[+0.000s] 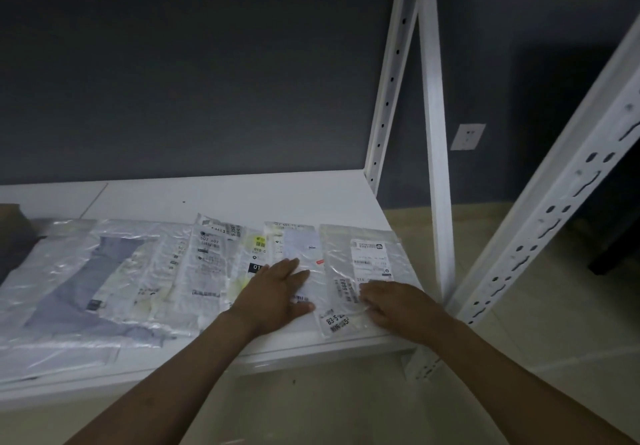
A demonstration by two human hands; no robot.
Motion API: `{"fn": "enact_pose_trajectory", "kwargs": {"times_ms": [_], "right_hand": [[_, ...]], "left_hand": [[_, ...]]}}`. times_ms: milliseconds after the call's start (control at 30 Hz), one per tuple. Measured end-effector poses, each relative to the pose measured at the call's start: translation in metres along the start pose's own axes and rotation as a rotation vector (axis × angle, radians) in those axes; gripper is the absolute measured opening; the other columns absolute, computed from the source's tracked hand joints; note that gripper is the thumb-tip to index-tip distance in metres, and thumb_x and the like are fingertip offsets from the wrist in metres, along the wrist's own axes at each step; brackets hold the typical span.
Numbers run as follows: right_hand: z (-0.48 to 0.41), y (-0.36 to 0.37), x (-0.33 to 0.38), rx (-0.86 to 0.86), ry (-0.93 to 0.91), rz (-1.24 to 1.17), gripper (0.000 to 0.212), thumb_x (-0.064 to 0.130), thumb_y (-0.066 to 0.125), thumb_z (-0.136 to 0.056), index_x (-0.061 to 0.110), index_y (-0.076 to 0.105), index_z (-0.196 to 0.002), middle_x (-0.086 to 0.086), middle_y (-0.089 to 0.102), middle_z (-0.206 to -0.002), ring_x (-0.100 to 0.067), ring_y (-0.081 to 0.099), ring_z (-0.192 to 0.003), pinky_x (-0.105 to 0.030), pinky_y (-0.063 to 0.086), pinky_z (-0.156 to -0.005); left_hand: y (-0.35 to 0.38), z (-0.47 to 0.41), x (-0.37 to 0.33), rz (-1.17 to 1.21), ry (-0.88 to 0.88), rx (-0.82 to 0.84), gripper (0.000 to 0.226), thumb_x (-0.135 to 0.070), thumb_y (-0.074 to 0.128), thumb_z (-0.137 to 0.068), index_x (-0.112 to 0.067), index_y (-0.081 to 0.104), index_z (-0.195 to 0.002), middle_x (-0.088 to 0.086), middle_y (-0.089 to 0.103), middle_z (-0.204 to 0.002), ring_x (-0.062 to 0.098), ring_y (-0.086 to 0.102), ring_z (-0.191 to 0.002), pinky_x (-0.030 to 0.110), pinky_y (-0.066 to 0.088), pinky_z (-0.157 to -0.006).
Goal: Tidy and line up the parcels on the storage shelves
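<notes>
Several flat plastic parcels with printed labels lie in an overlapping row along the front of the white shelf board [242,195]. My left hand [277,292] rests flat, fingers straight, on a clear parcel with a pale insert [301,247] in the middle right. My right hand [394,302] lies on the rightmost clear parcel [363,254], fingers bent down onto its near part beside the black-and-white labels. A large clear bag holding grey-blue cloth [86,288] fills the left side. Two labelled parcels [207,264] sit between that bag and my left hand.
White perforated uprights stand at the shelf's right end, one at the back [391,80], one at the front [436,167]. Another rack's upright [568,202] leans in at far right. A wall socket [467,136] sits on the dark wall. A dark object [14,233] lies at far left.
</notes>
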State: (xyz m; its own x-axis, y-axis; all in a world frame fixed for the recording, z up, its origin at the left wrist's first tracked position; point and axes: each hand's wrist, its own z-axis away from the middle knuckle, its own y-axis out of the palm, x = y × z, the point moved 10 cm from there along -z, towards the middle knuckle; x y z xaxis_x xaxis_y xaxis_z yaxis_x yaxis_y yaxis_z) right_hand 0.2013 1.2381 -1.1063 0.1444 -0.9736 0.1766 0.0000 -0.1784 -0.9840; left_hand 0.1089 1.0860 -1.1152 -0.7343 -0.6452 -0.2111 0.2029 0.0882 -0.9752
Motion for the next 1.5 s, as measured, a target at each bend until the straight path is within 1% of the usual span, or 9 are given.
{"fn": "enact_pose_trajectory", "kwargs": {"times_ms": [100, 200, 300, 400, 500, 800, 1067, 1200, 1500], "right_hand": [[0.009, -0.018, 0.003, -0.178, -0.011, 0.099, 0.026, 0.025, 0.048, -0.085, 0.012, 0.066, -0.100, -0.007, 0.071, -0.097, -0.026, 0.067, -0.078, -0.028, 0.045, -0.058], [0.012, -0.010, 0.018, -0.116, -0.042, 0.133, 0.041, 0.039, 0.034, -0.085, 0.016, 0.056, -0.111, -0.001, 0.065, -0.107, -0.023, 0.062, -0.088, -0.030, 0.041, -0.062], [0.005, -0.006, 0.034, -0.089, -0.053, 0.181, 0.050, 0.053, 0.043, -0.082, 0.021, 0.053, -0.120, 0.004, 0.062, -0.118, -0.018, 0.063, -0.099, -0.029, 0.045, -0.063], [-0.005, 0.002, 0.040, -0.063, 0.002, 0.228, 0.055, 0.053, 0.041, -0.082, 0.025, 0.056, -0.127, 0.002, 0.065, -0.121, -0.019, 0.068, -0.092, -0.032, 0.054, -0.055], [-0.014, 0.002, 0.044, -0.067, 0.018, 0.219, 0.049, 0.048, 0.039, -0.078, 0.029, 0.061, -0.118, 0.002, 0.070, -0.109, -0.019, 0.070, -0.072, -0.029, 0.051, -0.044], [-0.037, 0.004, 0.034, -0.029, -0.038, 0.122, 0.053, 0.058, 0.047, -0.082, 0.026, 0.062, -0.121, -0.001, 0.063, -0.117, -0.021, 0.064, -0.103, -0.034, 0.054, -0.081], [-0.046, 0.018, 0.030, 0.047, 0.021, 0.090, 0.055, 0.046, 0.042, -0.083, 0.018, 0.058, -0.129, -0.011, 0.056, -0.128, -0.035, 0.056, -0.117, -0.045, 0.050, -0.095], [-0.049, 0.018, 0.041, 0.039, 0.054, 0.071, 0.044, 0.030, 0.052, -0.077, 0.013, 0.059, -0.117, -0.014, 0.057, -0.113, -0.035, 0.058, -0.103, -0.042, 0.052, -0.083], [-0.028, -0.030, 0.081, 0.123, 0.170, 0.180, 0.046, 0.034, 0.053, -0.090, 0.015, 0.046, -0.131, -0.012, 0.051, -0.130, -0.030, 0.056, -0.113, -0.044, 0.049, -0.089]], "left_hand": [[-0.001, 0.002, 0.000, 0.046, -0.001, 0.012, 0.128, -0.095, -0.004, -0.053, -0.019, 0.028, -0.150, 0.005, 0.016, -0.160, 0.020, 0.013, -0.147, 0.036, 0.013, -0.119], [-0.003, 0.003, 0.001, 0.101, -0.024, 0.005, 0.113, -0.090, 0.028, -0.069, -0.012, 0.022, -0.152, 0.005, 0.010, -0.161, 0.019, 0.008, -0.148, 0.029, 0.009, -0.119], [-0.003, 0.003, 0.005, 0.120, -0.039, 0.015, 0.097, -0.066, 0.051, -0.085, -0.004, 0.018, -0.152, 0.008, 0.003, -0.161, 0.018, 0.003, -0.148, 0.026, 0.005, -0.118], [-0.007, 0.004, 0.005, 0.089, -0.051, 0.041, 0.126, -0.094, 0.020, -0.064, -0.003, 0.022, -0.151, 0.010, 0.006, -0.161, 0.021, 0.003, -0.148, 0.026, 0.006, -0.117], [-0.014, 0.005, 0.011, -0.067, -0.059, 0.004, 0.137, -0.098, -0.009, -0.046, -0.018, 0.032, -0.149, 0.010, 0.011, -0.160, 0.028, 0.001, -0.148, 0.037, 0.007, -0.120], [-0.006, 0.000, 0.013, 0.027, 0.004, 0.085, 0.075, -0.062, 0.052, -0.088, -0.020, 0.035, -0.148, 0.004, 0.020, -0.159, 0.019, 0.008, -0.148, 0.034, 0.013, -0.118], [-0.019, 0.003, 0.014, -0.112, -0.067, 0.039, 0.093, -0.073, 0.043, -0.083, -0.018, 0.015, -0.153, 0.008, 0.007, -0.161, 0.025, 0.000, -0.148, 0.045, 0.004, -0.120], [-0.002, 0.021, 0.022, -0.128, -0.190, 0.131, 0.104, -0.080, 0.036, -0.079, -0.016, 0.001, -0.154, 0.017, -0.011, -0.159, 0.032, -0.010, -0.147, 0.048, -0.002, -0.119], [-0.062, 0.055, 0.004, -0.110, -0.174, 0.032, 0.074, -0.053, 0.047, -0.093, -0.018, 0.020, -0.152, 0.014, 0.012, -0.159, 0.030, 0.010, -0.147, 0.043, 0.012, -0.119]]}}
